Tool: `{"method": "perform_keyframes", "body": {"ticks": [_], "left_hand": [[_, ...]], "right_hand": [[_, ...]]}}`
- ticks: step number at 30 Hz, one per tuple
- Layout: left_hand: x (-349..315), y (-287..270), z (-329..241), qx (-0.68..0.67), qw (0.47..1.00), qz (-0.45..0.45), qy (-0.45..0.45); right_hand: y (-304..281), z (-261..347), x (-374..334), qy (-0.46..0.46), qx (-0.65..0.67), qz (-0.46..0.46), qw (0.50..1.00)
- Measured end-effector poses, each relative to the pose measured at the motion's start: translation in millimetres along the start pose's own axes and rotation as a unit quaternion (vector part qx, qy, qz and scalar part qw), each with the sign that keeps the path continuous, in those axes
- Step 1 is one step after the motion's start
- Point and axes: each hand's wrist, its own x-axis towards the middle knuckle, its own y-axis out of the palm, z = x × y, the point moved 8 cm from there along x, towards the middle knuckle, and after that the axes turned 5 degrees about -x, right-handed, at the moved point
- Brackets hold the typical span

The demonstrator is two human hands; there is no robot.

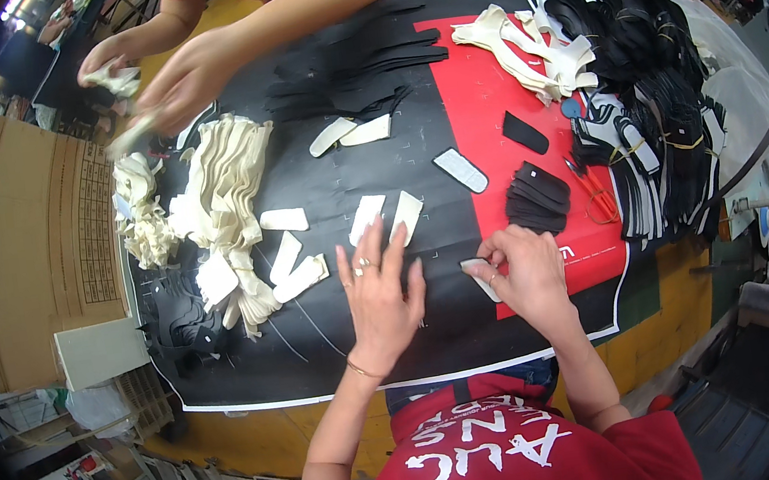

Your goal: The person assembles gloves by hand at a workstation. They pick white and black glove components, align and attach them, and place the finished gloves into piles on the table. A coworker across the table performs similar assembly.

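My left hand (pixel 378 291) lies over the black part of the table cover (pixel 342 360), its fingers spread. Its fingertips reach the lower ends of two cream fabric pieces, one on the left (pixel 367 215) and one on the right (pixel 406 216). My right hand (pixel 528 272) pinches a small pale fabric piece (pixel 482 278) between thumb and fingers at the edge of the cover's red part (pixel 576 274). Just beyond that hand sits a fanned stack of black fabric pieces (pixel 538 197). A pale piece with a dark border (pixel 461 171) lies farther off.
Orange-handled scissors (pixel 600 204) lie at right, beside bundled black and white pieces (pixel 668 128). Heaped cream pieces (pixel 229 182) line the left side, near loose ones (pixel 300 277). Across the table a co-worker's hands (pixel 183 82) handle cream pieces. Black strips (pixel 336 78) lie at the far side.
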Motion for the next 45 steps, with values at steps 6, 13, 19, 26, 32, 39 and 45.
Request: {"method": "perform_keyframes", "body": {"ticks": [6, 13, 19, 26, 32, 39, 45], "left_hand": [[17.7, -17.7, 20.0, 0.011, 0.999, -0.03, -0.007], [18.7, -11.0, 15.0, 0.033, 0.999, 0.01, 0.029], [20.7, -17.7, 3.1, 0.028, 0.997, -0.002, 0.073], [-16.0, -5.3, -5.0, -0.298, 0.946, 0.015, -0.128], [-34.7, 12.3, 6.5, -0.412, 0.888, 0.019, -0.203], [-39.6, 13.1, 13.5, -0.438, 0.87, 0.016, -0.225], [-39.9, 20.2, 15.6, -0.478, 0.848, -0.036, -0.225]], "right_hand": [[-16.8, -4.2, 78.7, -0.014, 0.055, -0.036, 0.998], [-18.6, 20.5, 99.0, -0.111, -0.048, -0.18, 0.976], [16.2, 17.4, 29.8, -0.045, 0.179, 0.0, 0.983], [69.3, 2.8, -27.2, 0.126, 0.539, 0.147, 0.82], [62.7, 2.0, -30.7, 0.077, 0.528, 0.142, 0.834], [50.4, 11.5, -24.7, 0.033, 0.455, 0.122, 0.881], [62.7, 7.2, -28.0, 0.097, 0.501, 0.121, 0.852]]}}
